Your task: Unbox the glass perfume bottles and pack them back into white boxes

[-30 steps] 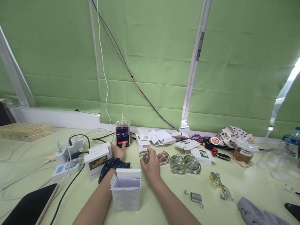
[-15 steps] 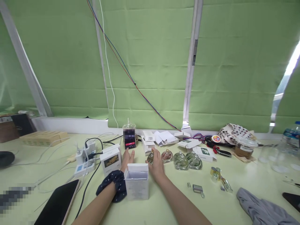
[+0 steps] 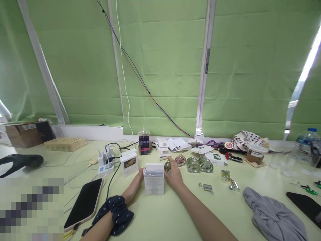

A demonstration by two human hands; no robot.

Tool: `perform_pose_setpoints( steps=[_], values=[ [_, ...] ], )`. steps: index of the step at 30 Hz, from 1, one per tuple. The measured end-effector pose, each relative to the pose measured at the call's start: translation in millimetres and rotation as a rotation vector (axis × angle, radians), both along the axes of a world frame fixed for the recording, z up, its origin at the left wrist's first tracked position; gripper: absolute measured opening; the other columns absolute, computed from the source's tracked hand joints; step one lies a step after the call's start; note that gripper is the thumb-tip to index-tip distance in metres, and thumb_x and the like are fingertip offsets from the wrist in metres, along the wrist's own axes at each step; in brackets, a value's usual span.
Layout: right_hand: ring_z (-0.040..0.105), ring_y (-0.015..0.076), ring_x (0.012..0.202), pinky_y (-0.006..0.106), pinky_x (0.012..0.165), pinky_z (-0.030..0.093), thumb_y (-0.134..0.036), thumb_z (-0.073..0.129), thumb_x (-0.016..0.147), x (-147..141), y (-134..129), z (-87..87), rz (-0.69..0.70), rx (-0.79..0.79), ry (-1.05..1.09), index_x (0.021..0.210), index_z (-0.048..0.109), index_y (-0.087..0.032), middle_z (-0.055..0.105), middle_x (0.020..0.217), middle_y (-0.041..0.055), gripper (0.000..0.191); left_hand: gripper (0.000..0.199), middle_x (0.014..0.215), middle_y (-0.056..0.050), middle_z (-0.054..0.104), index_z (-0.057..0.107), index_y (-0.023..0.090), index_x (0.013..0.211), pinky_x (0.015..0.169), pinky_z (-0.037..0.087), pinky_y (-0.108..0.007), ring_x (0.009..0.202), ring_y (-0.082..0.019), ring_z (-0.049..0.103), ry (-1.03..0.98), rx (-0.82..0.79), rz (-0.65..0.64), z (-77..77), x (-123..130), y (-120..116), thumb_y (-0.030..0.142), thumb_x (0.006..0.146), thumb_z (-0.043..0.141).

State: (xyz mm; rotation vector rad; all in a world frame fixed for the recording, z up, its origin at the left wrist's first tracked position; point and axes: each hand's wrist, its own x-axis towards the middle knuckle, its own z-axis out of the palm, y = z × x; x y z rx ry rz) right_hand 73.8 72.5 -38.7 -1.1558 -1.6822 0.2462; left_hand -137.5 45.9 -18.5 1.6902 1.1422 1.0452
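A white box (image 3: 154,185) stands upright before me with its top flap raised. My left hand (image 3: 136,182) is closed against the left side of this box, its fingers partly hidden behind it. My right hand (image 3: 175,175) is wrapped round a small glass bottle with a gold-coloured neck (image 3: 167,166), just behind the box's right corner. Beyond that hand lies a pinkish round glass bottle (image 3: 180,160). Two greenish round glass bottles (image 3: 193,164) (image 3: 206,165) follow to its right. A second white box (image 3: 129,164) with a gold picture stands left of my hands.
Flattened white cartons (image 3: 178,145) lie along the back. Gold-coloured caps (image 3: 225,175) and small metal parts (image 3: 207,187) sit to the right, near a grey cloth (image 3: 273,214). At left are a dark-screened phone (image 3: 84,204) and a power strip (image 3: 105,162) with cables.
My left hand has drawn back from behind the white box to its left side. My right hand stays at the small bottle. The view has swung left.
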Motion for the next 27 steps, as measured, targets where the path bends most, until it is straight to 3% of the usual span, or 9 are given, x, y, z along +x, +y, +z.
perform_pose_setpoints(
  steps=[5, 8, 12, 15, 20, 27],
  values=[
    [0.045, 0.0257, 0.125, 0.042, 0.101, 0.042, -0.026, 0.058, 0.078, 16, -23, -0.9, 0.018, -0.004, -0.014, 0.135, 0.035, -0.021, 0.05, 0.133, 0.0096, 0.062, 0.082, 0.138, -0.01, 0.051, 0.049, 0.022, 0.13, 0.113, 0.024, -0.047, 0.132, -0.03, 0.039, -0.115, -0.044, -0.185, 10.6, 1, -20, 0.079, 0.076, 0.025],
    [0.046, 0.0251, 0.125, 0.042, 0.101, 0.042, -0.024, 0.06, 0.076, 25, -37, -2.9, 0.021, 0.004, -0.017, 0.134, 0.035, -0.021, 0.05, 0.133, 0.0093, 0.063, 0.088, 0.136, -0.012, 0.053, 0.05, 0.022, 0.128, 0.111, 0.026, -0.051, 0.131, -0.034, 0.04, -0.09, -0.004, -0.261, 12.4, 1, -21, 0.081, 0.063, 0.049],
    [0.049, 0.0239, 0.121, 0.04, 0.1, 0.044, -0.024, 0.064, 0.074, 35, -52, -5.9, 0.022, 0.056, -0.018, 0.131, 0.037, -0.022, 0.052, 0.129, 0.0087, 0.063, 0.079, 0.133, -0.009, 0.056, 0.054, 0.027, 0.121, 0.107, 0.034, -0.049, 0.126, -0.034, 0.046, 0.0, -0.023, -0.285, 10.9, 2, -21, 0.054, 0.052, 0.081],
    [0.052, 0.0237, 0.117, 0.038, 0.098, 0.045, -0.025, 0.069, 0.071, 42, -60, -6.1, 0.021, 0.093, -0.009, 0.127, 0.041, -0.022, 0.054, 0.123, 0.0088, 0.063, 0.066, 0.126, -0.01, 0.062, 0.057, 0.022, 0.115, 0.105, 0.039, -0.049, 0.121, -0.033, 0.052, 0.092, -0.05, -0.239, 8.7, 3, -22, 0.041, 0.057, 0.081],
    [0.054, 0.0234, 0.111, 0.039, 0.097, 0.045, -0.023, 0.077, 0.062, 46, -62, -1.8, 0.035, 0.073, 0.021, 0.122, 0.042, -0.022, 0.054, 0.116, 0.0073, 0.069, 0.052, 0.12, -0.01, 0.066, 0.06, 0.017, 0.111, 0.102, 0.042, -0.049, 0.115, -0.031, 0.058, 0.146, -0.033, -0.212, 7.8, 6, -21, 0.043, 0.067, 0.073],
    [0.054, 0.0232, 0.109, 0.039, 0.096, 0.044, -0.024, 0.08, 0.059, 46, -61, 2.3, 0.051, 0.015, 0.055, 0.121, 0.042, -0.024, 0.053, 0.115, 0.0059, 0.073, 0.051, 0.121, -0.01, 0.065, 0.061, 0.017, 0.112, 0.101, 0.045, -0.048, 0.111, -0.031, 0.06, 0.147, 0.038, -0.113, 12.1, 9, -24, 0.04, 0.068, 0.072]
  ],
)
